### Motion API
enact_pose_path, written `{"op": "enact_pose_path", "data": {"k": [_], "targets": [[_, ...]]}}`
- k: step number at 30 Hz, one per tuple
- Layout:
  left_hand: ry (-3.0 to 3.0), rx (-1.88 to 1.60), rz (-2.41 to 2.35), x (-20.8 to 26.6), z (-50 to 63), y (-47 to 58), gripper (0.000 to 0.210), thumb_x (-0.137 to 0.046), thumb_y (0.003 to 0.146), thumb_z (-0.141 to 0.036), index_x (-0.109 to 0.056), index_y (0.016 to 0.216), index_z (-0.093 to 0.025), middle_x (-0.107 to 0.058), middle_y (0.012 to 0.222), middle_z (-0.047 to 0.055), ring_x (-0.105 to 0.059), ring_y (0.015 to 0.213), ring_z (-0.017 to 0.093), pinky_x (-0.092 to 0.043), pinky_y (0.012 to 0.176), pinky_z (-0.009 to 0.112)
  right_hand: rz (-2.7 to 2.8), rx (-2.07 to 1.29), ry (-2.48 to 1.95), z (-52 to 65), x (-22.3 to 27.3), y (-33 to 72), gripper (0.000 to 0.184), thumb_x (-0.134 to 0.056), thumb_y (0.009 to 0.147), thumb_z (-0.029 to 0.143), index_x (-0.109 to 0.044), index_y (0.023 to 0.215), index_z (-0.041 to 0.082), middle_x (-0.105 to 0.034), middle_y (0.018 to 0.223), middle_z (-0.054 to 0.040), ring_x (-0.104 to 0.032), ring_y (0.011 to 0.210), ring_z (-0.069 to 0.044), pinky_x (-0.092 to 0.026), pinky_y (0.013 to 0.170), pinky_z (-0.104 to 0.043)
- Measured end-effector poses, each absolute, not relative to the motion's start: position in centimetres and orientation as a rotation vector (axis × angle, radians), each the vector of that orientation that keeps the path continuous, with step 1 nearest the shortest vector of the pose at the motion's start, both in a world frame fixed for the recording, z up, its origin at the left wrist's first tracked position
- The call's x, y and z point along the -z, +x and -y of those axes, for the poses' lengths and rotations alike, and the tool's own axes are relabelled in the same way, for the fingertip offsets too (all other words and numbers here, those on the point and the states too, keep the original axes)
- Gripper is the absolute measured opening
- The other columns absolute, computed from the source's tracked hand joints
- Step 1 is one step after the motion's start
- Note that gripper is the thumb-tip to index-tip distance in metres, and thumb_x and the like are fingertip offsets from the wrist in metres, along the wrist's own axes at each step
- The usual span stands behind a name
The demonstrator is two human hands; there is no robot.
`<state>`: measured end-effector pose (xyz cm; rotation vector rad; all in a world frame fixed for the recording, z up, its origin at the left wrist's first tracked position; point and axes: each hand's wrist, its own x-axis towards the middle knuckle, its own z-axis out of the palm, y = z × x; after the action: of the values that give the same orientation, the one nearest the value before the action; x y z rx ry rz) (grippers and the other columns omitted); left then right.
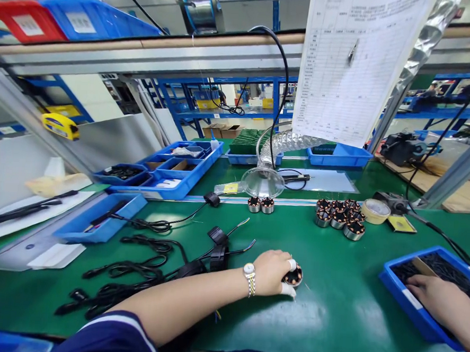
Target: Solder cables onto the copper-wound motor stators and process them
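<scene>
My left hand (pixel 272 273), with white covers on the thumb and a finger, is closed around a motor stator (pixel 293 277) with copper windings on the green bench. Its palm side and part of the stator are hidden. At the far right, my right hand (pixel 440 301) reaches into a blue bin (pixel 400 297) full of thin black pieces (pixel 452 274). Those fingers are curled together at the pieces near a cardboard strip (pixel 424 266); what they pinch is hidden. Black cables with round black housings (pixel 218 249) lie beside and under my left forearm.
Several stators (pixel 338 217) stand together near a tape roll (pixel 376 210); two more (pixel 261 204) stand below a clear funnel-shaped hood (pixel 263 182). Blue trays (pixel 195 181) sit at back left. A paper sheet (pixel 341 65) hangs from the shelf. Coiled cables (pixel 142 255) cover the left side.
</scene>
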<state>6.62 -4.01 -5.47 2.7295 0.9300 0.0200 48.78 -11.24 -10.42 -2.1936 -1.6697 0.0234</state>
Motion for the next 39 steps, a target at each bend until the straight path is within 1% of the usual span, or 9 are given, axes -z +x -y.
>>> {"op": "enact_pose_path", "data": {"k": [3,5,8,12,17,19,23,25,39], "targets": [[2.650,-0.096,-0.699,6.1,4.8,6.6,0.043,-0.062,0.066,-0.054,-0.057,0.088,-0.018,-0.061,0.091,0.008,-0.056,0.086,0.023,-0.044,0.075,0.031,1.767,-0.311,-2.438,11.6,9.0,47.4,0.013,-0.059,0.066,0.038,-0.070,0.067,0.031,-0.069,0.076,-0.0114,-0.063,0.057,-0.021,-0.040,0.055,-0.035],[2.550,-0.134,-0.593,6.3,5.0,6.3,0.044,-0.068,0.065,-0.046,-0.054,0.096,-0.018,-0.060,0.098,0.008,-0.055,0.091,0.022,-0.043,0.080,0.031,1.764,-0.253,-2.499,12.0,7.9,46.0,0.019,-0.056,0.069,0.036,-0.071,0.075,0.026,-0.068,0.081,-0.0132,-0.064,0.065,-0.023,-0.040,0.058,-0.035],[2.385,-0.184,-0.621,6.8,5.1,5.8,0.059,-0.071,0.064,-0.039,-0.045,0.113,-0.020,-0.057,0.109,0.009,-0.055,0.096,0.022,-0.043,0.085,0.033,1.776,-0.108,-2.540,12.3,6.8,44.2,0.025,-0.050,0.073,0.032,-0.071,0.083,0.022,-0.068,0.080,-0.0136,-0.063,0.067,-0.024,-0.039,0.057,-0.035],[2.264,-0.237,-0.655,7.8,5.2,5.7,0.080,-0.074,0.058,-0.042,-0.033,0.123,-0.019,-0.049,0.119,0.011,-0.050,0.107,0.023,-0.039,0.093,0.036,1.695,-0.059,-2.576,12.8,6.4,43.4,0.026,-0.046,0.076,0.031,-0.070,0.084,0.023,-0.068,0.086,-0.0095,-0.062,0.075,-0.024,-0.041,0.063,-0.034],[2.276,-0.214,-0.684,8.1,5.4,6.3,0.068,-0.073,0.059,-0.045,-0.043,0.115,-0.021,-0.055,0.113,0.009,-0.053,0.102,0.024,-0.041,0.089,0.036,1.482,0.127,-2.217,14.0,5.4,40.8,0.026,-0.049,0.078,0.028,-0.069,0.086,0.014,-0.068,0.092,-0.0112,-0.061,0.084,-0.023,-0.044,0.076,-0.034],[2.236,-0.188,-0.691,7.8,5.3,6.5,0.065,-0.073,0.059,-0.041,-0.044,0.115,-0.022,-0.057,0.112,0.007,-0.055,0.100,0.023,-0.042,0.087,0.034,1.336,-0.090,-2.019,14.2,5.2,37.8,0.027,-0.052,0.076,0.034,-0.067,0.088,0.015,-0.068,0.088,-0.0091,-0.061,0.076,-0.020,-0.046,0.073,-0.032],[2.161,-0.142,-0.663,7.4,5.1,6.6,0.060,-0.072,0.062,-0.037,-0.045,0.114,-0.024,-0.061,0.105,0.003,-0.059,0.092,0.021,-0.044,0.082,0.030,1.236,-0.941,-1.628,13.7,6.4,30.3,0.026,-0.057,0.073,0.038,-0.065,0.082,0.015,-0.066,0.076,-0.0048,-0.057,0.061,-0.013,-0.046,0.061,-0.027],[2.158,-0.133,-0.641,7.3,5.1,6.6,0.057,-0.070,0.064,-0.036,-0.046,0.114,-0.024,-0.061,0.105,0.002,-0.059,0.091,0.020,-0.044,0.081,0.030,1.153,-1.137,-1.504,13.1,7.4,27.7,0.024,-0.058,0.072,0.036,-0.064,0.079,0.013,-0.065,0.071,-0.0038,-0.055,0.059,-0.011,-0.044,0.059,-0.025],[2.178,-0.121,-0.615,7.1,5.1,6.6,0.057,-0.068,0.067,-0.032,-0.045,0.118,-0.022,-0.061,0.108,0.005,-0.059,0.093,0.021,-0.044,0.084,0.031,1.194,-1.296,-1.461,12.1,7.8,26.1,0.020,-0.059,0.071,0.033,-0.063,0.074,0.013,-0.060,0.064,0.0004,-0.048,0.055,-0.008,-0.038,0.055,-0.022]]}}
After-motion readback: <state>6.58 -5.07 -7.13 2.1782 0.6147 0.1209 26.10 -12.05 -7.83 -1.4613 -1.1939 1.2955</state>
